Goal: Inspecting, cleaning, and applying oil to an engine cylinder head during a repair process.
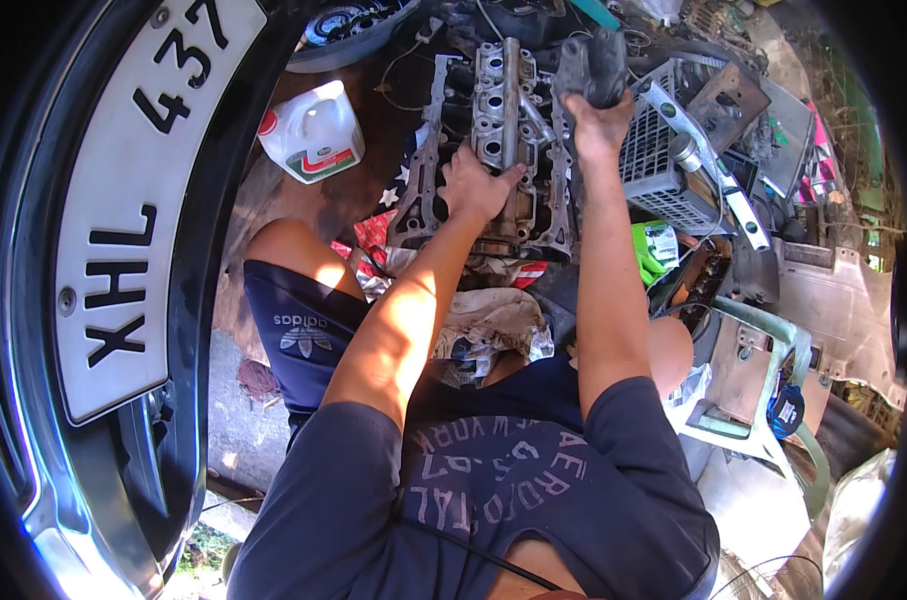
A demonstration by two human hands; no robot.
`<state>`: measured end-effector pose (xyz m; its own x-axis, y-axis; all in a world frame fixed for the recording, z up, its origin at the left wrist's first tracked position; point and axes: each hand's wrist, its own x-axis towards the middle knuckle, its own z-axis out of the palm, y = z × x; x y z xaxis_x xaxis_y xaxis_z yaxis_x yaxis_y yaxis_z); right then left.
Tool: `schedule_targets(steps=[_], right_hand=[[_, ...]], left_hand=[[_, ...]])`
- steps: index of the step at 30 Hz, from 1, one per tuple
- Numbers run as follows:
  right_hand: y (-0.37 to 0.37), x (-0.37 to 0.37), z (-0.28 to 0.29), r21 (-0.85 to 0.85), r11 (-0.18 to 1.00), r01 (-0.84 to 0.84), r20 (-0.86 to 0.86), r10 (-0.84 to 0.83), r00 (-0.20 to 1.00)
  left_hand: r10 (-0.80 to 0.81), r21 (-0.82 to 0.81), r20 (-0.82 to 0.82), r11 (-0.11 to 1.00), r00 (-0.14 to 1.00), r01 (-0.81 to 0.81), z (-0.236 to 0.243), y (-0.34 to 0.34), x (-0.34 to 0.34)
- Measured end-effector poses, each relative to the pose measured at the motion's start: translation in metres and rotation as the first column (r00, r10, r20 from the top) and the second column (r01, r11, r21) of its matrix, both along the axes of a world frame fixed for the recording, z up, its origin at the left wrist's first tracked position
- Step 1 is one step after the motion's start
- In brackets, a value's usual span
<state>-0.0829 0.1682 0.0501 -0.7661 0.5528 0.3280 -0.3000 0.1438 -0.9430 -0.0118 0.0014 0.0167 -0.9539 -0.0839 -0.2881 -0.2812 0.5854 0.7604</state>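
Observation:
An engine cylinder head (428, 195), a long grey metal casting with several cavities, lies before my knees. Along its middle runs a silvery rail assembly (493, 95) with round holes. My left hand (476, 188) rests on the near end of that assembly, thumb spread away from the fingers. Farther right, my right hand (601, 125) is raised with its fingers closed round the lower end of a dark, blocky metal part (595, 68). That part stands above the casting's far right corner; its exact kind cannot be made out.
A white jug (318, 132) with a red cap stands left of the casting. A grey plastic crate (653, 140) with loose parts and a green packet (655, 250) are on the right. A basin (353, 50) sits far left; a car bumper (188, 400) borders my left side.

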Motion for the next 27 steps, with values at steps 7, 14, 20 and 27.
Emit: schedule_targets(steps=[7,14,20,27], right_hand=[[0.015,-0.092,0.015,0.276,0.958,0.074,-0.096,-0.049,0.994],[0.017,-0.108,-0.053,0.37,0.929,0.004,0.336,-0.138,0.932],[0.022,-0.112,-0.038,0.223,0.969,0.103,0.158,-0.14,0.977],[0.03,-0.115,-0.052,0.397,0.914,0.081,0.362,-0.237,0.901]], left_hand=[[-0.019,-0.029,-0.053,0.999,0.998,0.018,-0.004,0.0,0.004],[-0.024,-0.028,-0.02,0.999,1.0,0.023,-0.005,-0.001,0.002],[-0.005,-0.04,-0.058,0.999,0.998,0.002,-0.002,0.0,0.001],[-0.018,-0.033,-0.061,0.999,0.998,0.016,0.002,0.006,0.0]])
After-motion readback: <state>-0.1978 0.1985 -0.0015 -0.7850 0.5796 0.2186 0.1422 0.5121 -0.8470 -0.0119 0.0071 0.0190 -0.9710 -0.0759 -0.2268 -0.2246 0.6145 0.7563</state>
